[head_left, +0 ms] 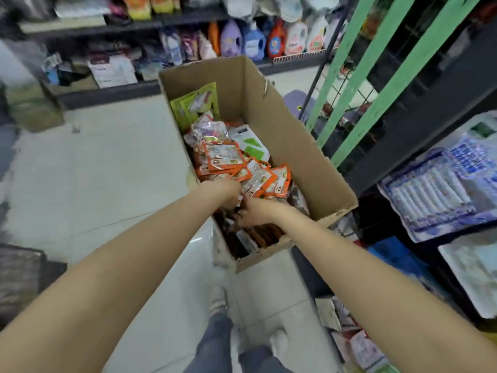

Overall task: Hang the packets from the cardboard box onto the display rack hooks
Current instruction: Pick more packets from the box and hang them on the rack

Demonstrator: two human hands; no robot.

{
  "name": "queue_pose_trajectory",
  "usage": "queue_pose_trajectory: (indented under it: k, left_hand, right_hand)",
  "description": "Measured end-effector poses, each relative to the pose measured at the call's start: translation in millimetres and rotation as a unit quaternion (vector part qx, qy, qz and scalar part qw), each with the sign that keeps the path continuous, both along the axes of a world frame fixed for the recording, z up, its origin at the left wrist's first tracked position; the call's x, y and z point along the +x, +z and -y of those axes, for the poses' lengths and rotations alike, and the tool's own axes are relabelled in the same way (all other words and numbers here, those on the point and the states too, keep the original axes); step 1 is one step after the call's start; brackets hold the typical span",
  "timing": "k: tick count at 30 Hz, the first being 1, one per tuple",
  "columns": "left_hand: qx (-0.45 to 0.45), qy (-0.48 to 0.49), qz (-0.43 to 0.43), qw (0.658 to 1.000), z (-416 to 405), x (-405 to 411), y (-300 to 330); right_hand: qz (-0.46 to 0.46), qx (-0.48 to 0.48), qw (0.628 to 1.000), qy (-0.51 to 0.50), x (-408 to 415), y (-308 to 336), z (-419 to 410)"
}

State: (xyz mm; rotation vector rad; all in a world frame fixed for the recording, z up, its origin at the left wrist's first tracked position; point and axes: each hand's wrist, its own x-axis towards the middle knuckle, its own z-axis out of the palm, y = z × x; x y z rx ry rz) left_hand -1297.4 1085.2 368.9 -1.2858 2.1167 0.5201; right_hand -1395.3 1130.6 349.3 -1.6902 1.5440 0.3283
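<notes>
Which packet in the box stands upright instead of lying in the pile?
The lime-green packet, leaning against the cardboard box's far-left wall; the orange packets lie flat.

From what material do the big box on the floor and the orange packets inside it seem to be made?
Box: brown corrugated cardboard, matte; its torn rim looks ragged and papery. Orange packets: probably thin plastic film, glossy; light glints on their printed faces.

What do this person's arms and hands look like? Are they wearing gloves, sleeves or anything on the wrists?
Both forearms are bare as far as the view shows: no sleeves reach into the picture. The left hand and the right hand have no gloves, and I can see no watch, bracelet or ring, though the picture is blurred.
</notes>
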Motion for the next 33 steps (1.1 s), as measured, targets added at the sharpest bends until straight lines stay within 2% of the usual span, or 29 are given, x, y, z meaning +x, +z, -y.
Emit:
queue_pose_trajectory:
  k: [4,7,9,12,16,20,26,29,33]
  left_hand:
    - [0.027,0.02,-0.001,0.999,0,12,-4]
    - [0.017,0.018,-0.02,0.999,1,12,-4]
    - [0.022,0.021,-0.022,0.999,2,10,-5]
    - [0.014,0.035,-0.045,0.998,1,8,-4]
    - [-0.02,0.046,-0.137,0.989,5,6,-2]
    - [-0.046,0.038,-0.259,0.964,13,-4,26]
    - [-0.081,0.018,-0.387,0.918,38,-31,79]
    - [-0.09,-0.024,-0.434,0.896,49,-50,103]
    - [-0.114,-0.045,-0.519,0.846,58,-82,135]
  right_hand:
    - [-0.023,0.081,0.996,0.03,14,-12,-3]
    - [-0.047,0.05,0.995,0.069,13,-8,-5]
    - [-0.048,0.035,0.997,0.051,7,-9,-4]
    - [-0.005,0.045,0.999,0.001,-3,-6,-5]
    - [0.039,-0.021,0.999,-0.025,-23,5,6]
    - [0.073,-0.077,0.991,-0.077,-52,43,19]
    - [0.119,-0.184,0.961,-0.168,-96,92,21]
    - [0.115,-0.273,0.929,-0.224,-117,122,17]
    - [0.128,-0.346,0.881,-0.296,-144,159,6]
